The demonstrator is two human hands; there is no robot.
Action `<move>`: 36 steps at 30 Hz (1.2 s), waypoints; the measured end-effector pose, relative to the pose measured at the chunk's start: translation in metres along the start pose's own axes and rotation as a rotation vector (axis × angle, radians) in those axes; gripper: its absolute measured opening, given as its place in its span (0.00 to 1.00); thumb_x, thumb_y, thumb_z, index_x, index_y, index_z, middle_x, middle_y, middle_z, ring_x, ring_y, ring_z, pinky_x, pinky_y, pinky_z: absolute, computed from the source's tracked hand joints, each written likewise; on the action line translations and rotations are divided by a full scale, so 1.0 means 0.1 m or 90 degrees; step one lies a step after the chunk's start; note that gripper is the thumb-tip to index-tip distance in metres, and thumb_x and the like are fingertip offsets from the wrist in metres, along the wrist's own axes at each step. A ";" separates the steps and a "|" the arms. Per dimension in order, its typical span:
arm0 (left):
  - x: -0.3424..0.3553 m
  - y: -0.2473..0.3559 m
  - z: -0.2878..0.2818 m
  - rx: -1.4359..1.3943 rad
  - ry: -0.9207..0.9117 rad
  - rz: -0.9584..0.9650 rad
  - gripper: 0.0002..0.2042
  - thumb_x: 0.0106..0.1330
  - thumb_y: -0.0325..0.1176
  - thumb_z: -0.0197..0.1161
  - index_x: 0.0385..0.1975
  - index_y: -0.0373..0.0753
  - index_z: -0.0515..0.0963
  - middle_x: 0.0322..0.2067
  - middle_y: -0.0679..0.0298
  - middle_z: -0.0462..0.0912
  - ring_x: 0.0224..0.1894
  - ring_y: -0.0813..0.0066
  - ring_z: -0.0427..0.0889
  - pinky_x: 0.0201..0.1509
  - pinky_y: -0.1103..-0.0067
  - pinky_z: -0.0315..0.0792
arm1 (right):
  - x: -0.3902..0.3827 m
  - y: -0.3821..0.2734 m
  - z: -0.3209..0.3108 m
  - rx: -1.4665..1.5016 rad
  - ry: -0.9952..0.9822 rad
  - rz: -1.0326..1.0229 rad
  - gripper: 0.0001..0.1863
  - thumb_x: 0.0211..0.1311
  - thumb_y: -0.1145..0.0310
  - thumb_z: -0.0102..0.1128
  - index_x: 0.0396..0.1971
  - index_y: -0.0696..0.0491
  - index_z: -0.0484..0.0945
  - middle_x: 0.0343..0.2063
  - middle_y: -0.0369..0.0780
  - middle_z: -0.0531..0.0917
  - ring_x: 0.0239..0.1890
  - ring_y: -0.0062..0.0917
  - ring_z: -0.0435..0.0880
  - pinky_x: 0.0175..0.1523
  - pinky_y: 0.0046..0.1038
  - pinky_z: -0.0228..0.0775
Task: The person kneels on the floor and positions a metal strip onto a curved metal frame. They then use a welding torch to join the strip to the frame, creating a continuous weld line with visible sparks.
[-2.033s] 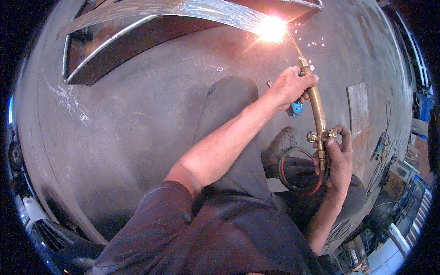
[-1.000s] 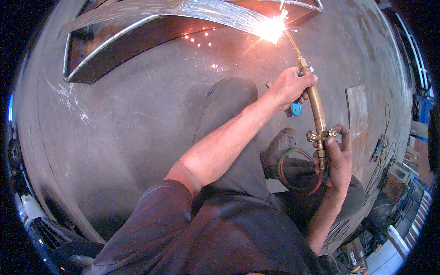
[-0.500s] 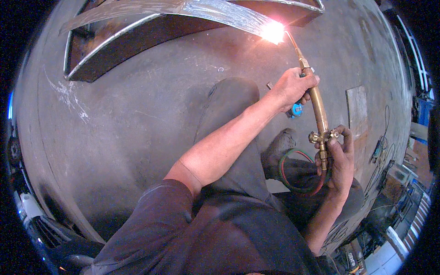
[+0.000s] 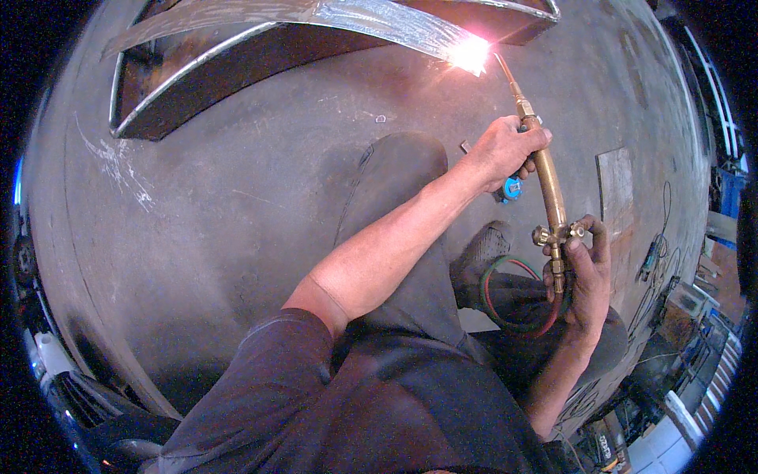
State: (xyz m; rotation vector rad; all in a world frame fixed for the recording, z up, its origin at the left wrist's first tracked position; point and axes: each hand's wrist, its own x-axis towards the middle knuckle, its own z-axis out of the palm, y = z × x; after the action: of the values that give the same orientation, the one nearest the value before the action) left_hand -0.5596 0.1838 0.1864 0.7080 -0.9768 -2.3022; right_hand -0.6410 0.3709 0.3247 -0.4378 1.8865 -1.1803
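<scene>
Barely shifted, torch [image 4: 550, 186] faces glowing edge of strip [image 4: 371, 22]; open floor [image 4: 268, 158] alongside.

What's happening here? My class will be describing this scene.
The person's left hand grips a long brass torch near its front, and the right hand is at a round brass valve knob toward its back. Beside the slim copper tip, a dazzling white-pink glow hides the right end of a curved silvery metal strip.

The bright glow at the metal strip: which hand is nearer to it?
Left: the left hand grips the torch below the glow; the right hand is farther down, at the valve knobs.
</scene>
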 end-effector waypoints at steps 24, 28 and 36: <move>0.02 -0.06 -0.02 -0.028 0.010 0.001 0.14 0.76 0.41 0.66 0.45 0.36 0.76 0.33 0.64 0.82 0.26 0.81 0.78 0.24 0.82 0.74 | 0.02 0.00 -0.05 -0.030 -0.009 0.016 0.23 0.75 0.63 0.60 0.65 0.49 0.67 0.33 0.48 0.88 0.17 0.26 0.83 0.16 0.23 0.72; 0.01 -0.05 -0.02 -0.024 0.008 -0.002 0.14 0.76 0.41 0.66 0.45 0.35 0.76 0.33 0.64 0.82 0.26 0.81 0.79 0.23 0.83 0.74 | 0.01 -0.02 -0.04 -0.025 -0.024 0.011 0.23 0.75 0.63 0.61 0.64 0.49 0.67 0.33 0.47 0.88 0.17 0.26 0.83 0.16 0.22 0.72; 0.00 -0.03 -0.02 -0.033 0.015 -0.002 0.14 0.76 0.40 0.66 0.43 0.34 0.76 0.31 0.63 0.81 0.24 0.81 0.78 0.21 0.83 0.73 | 0.00 -0.05 0.00 -0.043 -0.011 0.005 0.21 0.74 0.65 0.63 0.60 0.49 0.66 0.32 0.46 0.87 0.17 0.25 0.83 0.15 0.21 0.71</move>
State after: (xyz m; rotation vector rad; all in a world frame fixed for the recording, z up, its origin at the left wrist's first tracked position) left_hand -0.5586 0.1845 0.1830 0.7139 -0.9033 -2.3087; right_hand -0.6409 0.3686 0.3288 -0.4753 1.9156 -1.1062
